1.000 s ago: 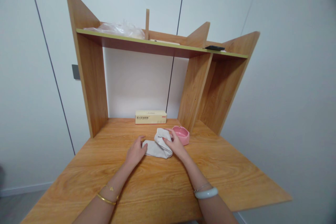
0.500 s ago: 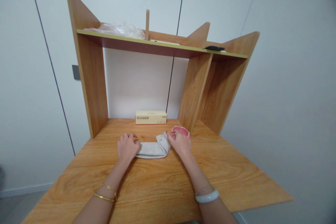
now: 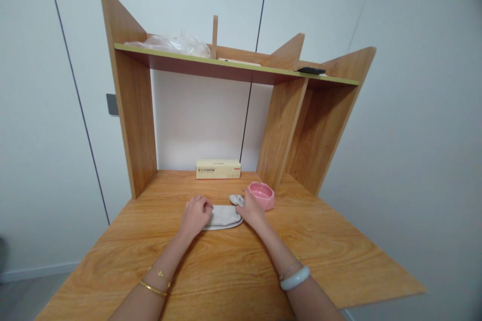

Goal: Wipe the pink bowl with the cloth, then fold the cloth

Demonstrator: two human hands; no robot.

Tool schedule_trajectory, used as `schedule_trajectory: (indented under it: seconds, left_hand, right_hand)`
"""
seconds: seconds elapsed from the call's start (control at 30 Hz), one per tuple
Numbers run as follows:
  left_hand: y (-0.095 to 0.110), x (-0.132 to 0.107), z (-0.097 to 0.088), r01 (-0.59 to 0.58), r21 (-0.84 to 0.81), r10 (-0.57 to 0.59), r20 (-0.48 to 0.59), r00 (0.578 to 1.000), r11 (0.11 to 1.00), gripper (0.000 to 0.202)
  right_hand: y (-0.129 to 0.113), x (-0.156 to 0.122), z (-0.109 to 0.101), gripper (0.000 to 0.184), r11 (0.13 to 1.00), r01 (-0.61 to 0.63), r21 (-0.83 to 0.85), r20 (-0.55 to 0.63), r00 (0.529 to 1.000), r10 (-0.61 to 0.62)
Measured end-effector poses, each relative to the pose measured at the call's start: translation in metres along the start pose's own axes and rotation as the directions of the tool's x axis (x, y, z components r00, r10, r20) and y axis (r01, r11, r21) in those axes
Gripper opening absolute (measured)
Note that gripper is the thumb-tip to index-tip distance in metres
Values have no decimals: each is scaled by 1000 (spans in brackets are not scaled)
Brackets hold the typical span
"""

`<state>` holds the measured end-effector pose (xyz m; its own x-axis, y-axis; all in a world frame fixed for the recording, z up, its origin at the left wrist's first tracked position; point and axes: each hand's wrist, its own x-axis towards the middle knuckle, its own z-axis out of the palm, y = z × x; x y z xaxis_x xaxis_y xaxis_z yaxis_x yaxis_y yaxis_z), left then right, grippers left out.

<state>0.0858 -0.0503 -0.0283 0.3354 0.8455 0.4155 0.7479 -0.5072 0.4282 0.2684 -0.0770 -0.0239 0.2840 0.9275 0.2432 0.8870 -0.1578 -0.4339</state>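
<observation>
A light grey cloth [image 3: 224, 215], folded into a narrow strip, lies on the wooden desk between my hands. My left hand [image 3: 196, 214] has its fingers curled round the strip's left end. At the other end, my right hand [image 3: 252, 211] pinches the fabric, and a small bunched part of it sticks up beyond the fingers. Just behind and to the right of that hand sits a pink angular bowl [image 3: 266, 200], partly covered by it. My palms and the cloth's gripped edges are hidden.
A cream-coloured box [image 3: 217, 169] with printed writing stands at the back of the desk [image 3: 226, 271]. Wooden uprights and a raised shelf [image 3: 196, 62] frame the rear. On the shelf are a clear plastic bag [image 3: 176, 45] and a flat black object [image 3: 312, 70].
My right hand has moved off the pink bowl toward me and now grips the cloth's right end. My left hand has shifted right. The strip looks shorter, its raised right part folded down.
</observation>
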Motion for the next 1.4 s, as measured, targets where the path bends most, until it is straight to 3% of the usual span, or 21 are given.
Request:
schedule_trajectory:
  seconds: [0.13, 0.3, 0.4, 0.47, 0.53, 0.6, 0.7, 0.8, 0.9, 1.03, 1.17, 1.27, 1.4]
  left_hand:
    - [0, 1, 2, -55, -62, 55, -6, 998, 997, 17]
    - [1, 1, 4, -97, -124, 95, -20, 995, 987, 17]
    - [6, -1, 6, -198, -178, 199, -11, 980, 964, 18]
    - [11, -4, 7, -272, -182, 280, 20, 960, 945, 19]
    - [15, -6, 8, -324, -167, 338, 61, 939, 931, 21]
    - [15, -6, 9, -332, -146, 347, 87, 934, 932, 22]
    - [10, -5, 8, -288, -130, 300, 86, 950, 949, 24]
    - [6, -4, 6, -273, -138, 288, 103, 952, 952, 29]
    - [9, -6, 4, -310, -156, 333, 154, 930, 938, 35]
    - [16, -11, 4, -332, -164, 362, 214, 907, 929, 34]
    - [13, -12, 12, -274, -209, 320, 234, 918, 939, 33]
    - [5, -7, 22, -156, -427, 260, 198, 945, 891, 35]
    - [-8, 6, 31, 88, -694, -28, 97, 995, 715, 36]
  right_hand:
    - [22, -3, -14, 58, 977, -100, 189, -45, 993, 110]
    - [64, -21, -27, 55, 832, -266, 486, 119, 964, 239]
    - [94, -28, -31, 49, 794, -324, 514, 151, 946, 288]
    - [109, -29, -31, 49, 793, -318, 520, 90, 943, 319]
    - [117, -29, -30, 49, 784, -297, 544, 48, 945, 324]
    - [117, -28, -28, 47, 760, -289, 582, 85, 951, 296]
    - [108, -25, -32, 51, 751, -283, 597, 126, 957, 260]
    - [97, -20, -49, 56, 836, -232, 497, 1, 964, 267]
    - [82, -16, -71, 59, 944, -210, 255, -108, 964, 243]
    - [41, -19, -84, 58, 979, -198, -50, -113, 975, 192]
    - [-9, -21, -71, 59, 988, -71, -138, -115, 992, 55]
    - [-40, -18, -54, 60, 992, 25, -123, -16, 1000, -27]
    - [-69, -17, -27, 61, 989, 142, -31, 87, 986, -139]
